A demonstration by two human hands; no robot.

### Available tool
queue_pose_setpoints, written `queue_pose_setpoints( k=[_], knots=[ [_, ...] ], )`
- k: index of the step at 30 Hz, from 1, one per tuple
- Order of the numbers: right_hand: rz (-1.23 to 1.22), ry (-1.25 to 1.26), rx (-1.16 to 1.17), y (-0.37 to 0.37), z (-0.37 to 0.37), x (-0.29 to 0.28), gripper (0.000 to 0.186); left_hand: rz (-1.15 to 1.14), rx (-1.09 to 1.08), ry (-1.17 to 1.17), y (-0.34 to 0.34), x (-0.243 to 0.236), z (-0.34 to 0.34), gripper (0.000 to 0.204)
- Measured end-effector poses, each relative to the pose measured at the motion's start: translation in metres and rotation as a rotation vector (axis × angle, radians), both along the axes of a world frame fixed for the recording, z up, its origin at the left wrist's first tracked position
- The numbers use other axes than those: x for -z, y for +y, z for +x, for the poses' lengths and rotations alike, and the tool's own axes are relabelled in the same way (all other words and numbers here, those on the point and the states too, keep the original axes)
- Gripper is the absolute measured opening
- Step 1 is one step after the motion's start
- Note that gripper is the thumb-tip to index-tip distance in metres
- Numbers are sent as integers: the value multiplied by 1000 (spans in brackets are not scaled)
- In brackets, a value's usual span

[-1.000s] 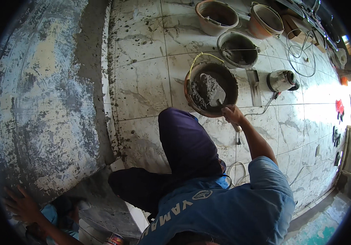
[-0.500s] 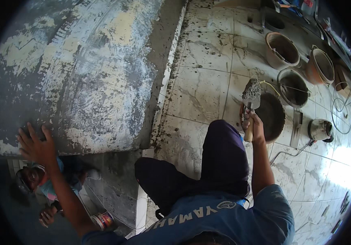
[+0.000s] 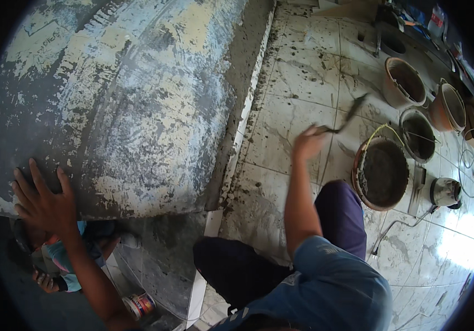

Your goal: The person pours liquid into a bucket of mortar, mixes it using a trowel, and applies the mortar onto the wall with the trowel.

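Observation:
My right hand is raised over the tiled floor and grips the handle of a trowel, whose blade points up and to the right and looks blurred. My left hand lies flat, fingers spread, on the lower left edge of a big grey cement-smeared slab. Right of the trowel stands a round basin of grey mortar. My knee in dark trousers is bent just left of the basin.
Several buckets stand along the right side of the mortar-spattered white tiles. A small power tool with a cable lies right of the basin. Below the slab a person in a light blue top crouches beside a small can.
My right hand lifted the trowel out of the basin and swung it up and left toward the slab. My left hand stays pressed on the slab's edge. The view turned left.

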State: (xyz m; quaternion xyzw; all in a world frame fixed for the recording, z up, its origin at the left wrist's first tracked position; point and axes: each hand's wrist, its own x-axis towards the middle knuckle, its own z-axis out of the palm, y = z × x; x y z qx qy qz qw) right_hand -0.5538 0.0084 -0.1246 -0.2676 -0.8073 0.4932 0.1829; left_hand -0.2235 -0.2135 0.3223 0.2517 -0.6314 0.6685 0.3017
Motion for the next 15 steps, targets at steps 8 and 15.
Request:
queue_pose_setpoints(
  k=[8, 15],
  knots=[
    [-572, -33, -1199, -98, 196, -65, 27, 11, -16, -26, 3, -1, 9, 54],
    [-318, -246, -1374, 85, 120, -50, 35, 76, -65, -11, -5, 7, -8, 54]
  ],
)
